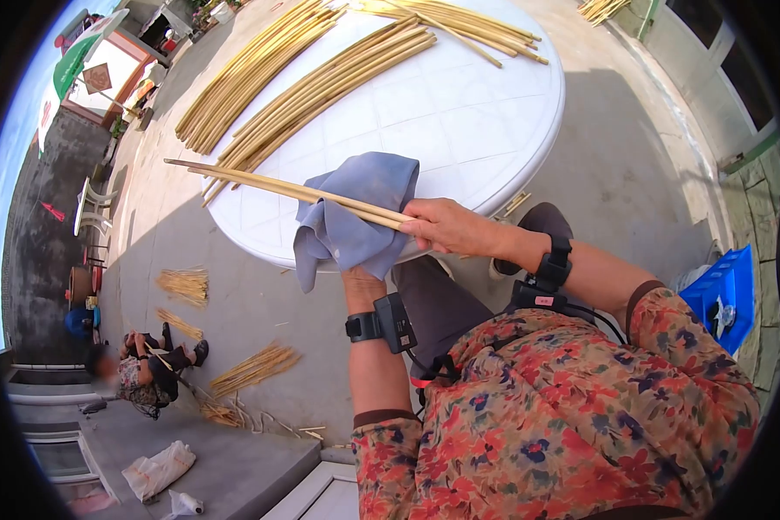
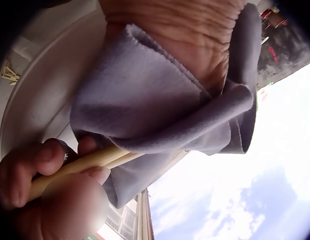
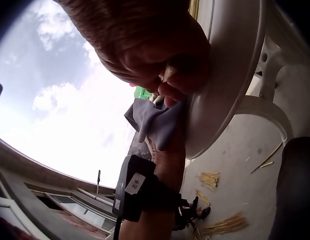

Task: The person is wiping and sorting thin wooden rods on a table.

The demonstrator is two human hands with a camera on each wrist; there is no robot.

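Observation:
Two or so pale sticks (image 1: 269, 182) lie side by side over the near left part of the white round table (image 1: 459, 130). My right hand (image 1: 455, 227) pinches their near ends, thumb and fingers curled round them, as the left wrist view also shows at the sticks (image 2: 90, 162). A blue-grey cloth (image 1: 364, 208) wraps round the sticks just beyond that hand. My left hand (image 2: 170, 30) is under the cloth, which hides its fingers; only the wrist and heel of the palm show. In the right wrist view the cloth (image 3: 157, 122) hangs over the left hand.
Bundles of sticks (image 1: 321, 95) lie across the table's far side, with more (image 1: 477, 30) at the far right. Other bundles (image 1: 256, 368) are on the ground at left, near a seated person (image 1: 152, 373). A blue container (image 1: 724, 299) stands at the right.

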